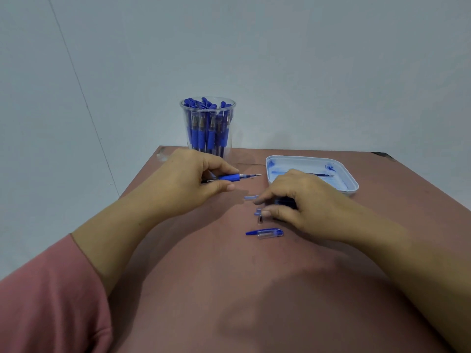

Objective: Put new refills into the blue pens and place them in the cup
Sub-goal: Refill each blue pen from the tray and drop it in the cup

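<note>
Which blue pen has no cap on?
The pen in the left hand, bare tip pointing toward the tray; the pens in the cup are capped.

The left hand [193, 174] covers the rear of the pen [232, 177] it grips and the foot of the cup [207, 128]. Just left of the tray [351, 184], the right hand [300, 200] hides most of a dark blue piece [285, 202] under its curled fingers, and the small parts [258, 213] at its fingertips are too blurred to name.
</note>
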### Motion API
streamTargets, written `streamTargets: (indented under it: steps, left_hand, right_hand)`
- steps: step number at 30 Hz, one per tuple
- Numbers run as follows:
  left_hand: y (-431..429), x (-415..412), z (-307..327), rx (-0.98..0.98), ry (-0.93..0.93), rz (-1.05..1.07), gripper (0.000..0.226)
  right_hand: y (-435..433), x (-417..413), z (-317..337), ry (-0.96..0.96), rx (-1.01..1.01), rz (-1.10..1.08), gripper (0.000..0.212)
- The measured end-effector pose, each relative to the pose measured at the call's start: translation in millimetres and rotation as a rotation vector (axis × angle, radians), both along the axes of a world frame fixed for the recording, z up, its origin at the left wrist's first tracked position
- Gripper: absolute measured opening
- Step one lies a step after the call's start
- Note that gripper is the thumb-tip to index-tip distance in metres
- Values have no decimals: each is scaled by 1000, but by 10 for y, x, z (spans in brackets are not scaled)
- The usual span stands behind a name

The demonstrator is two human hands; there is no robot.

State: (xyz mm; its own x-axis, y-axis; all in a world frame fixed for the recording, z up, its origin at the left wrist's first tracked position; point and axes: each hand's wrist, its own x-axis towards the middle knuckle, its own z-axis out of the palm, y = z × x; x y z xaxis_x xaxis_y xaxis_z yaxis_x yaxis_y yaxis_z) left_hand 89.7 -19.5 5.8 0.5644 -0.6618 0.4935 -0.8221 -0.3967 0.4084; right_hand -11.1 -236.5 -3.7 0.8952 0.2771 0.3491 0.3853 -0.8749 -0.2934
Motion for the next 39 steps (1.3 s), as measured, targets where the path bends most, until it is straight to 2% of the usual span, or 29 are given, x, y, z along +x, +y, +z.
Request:
streamTargets:
  steps: [4, 8, 15, 19, 22, 25, 35, 39]
  left_hand:
    - [-15, -18, -4, 2, 2, -11, 21]
    - [-33, -75, 4, 2, 7, -30, 21]
    - [-39, -115, 4, -2, 55, -36, 23]
    - [-39, -114, -1, 9, 54, -37, 22]
    - [-49, -130, -2, 14, 53, -46, 22]
    - [-60, -139, -13, 17, 50, -52, 21]
    - [-75, -129, -40, 28, 81, -74, 24]
    - [-72, -133, -43, 28, 70, -79, 24]
  right_hand:
    - [-67, -13, 47, -259, 125, -62, 7]
    - [-22, -6, 43, -350, 189, -64, 24]
    - [-20, 54, -25, -233, 211, -6, 19]
    - [-118, -15, 17, -219, 217, -61, 28]
    - [-77, -29, 34, -189, 246, -12, 35]
    - [-15, 3, 14, -134, 234, 40, 26]
    - [-84, -14, 30, -183, 214, 4, 27]
    - [-38, 8, 21, -124, 204, 39, 27]
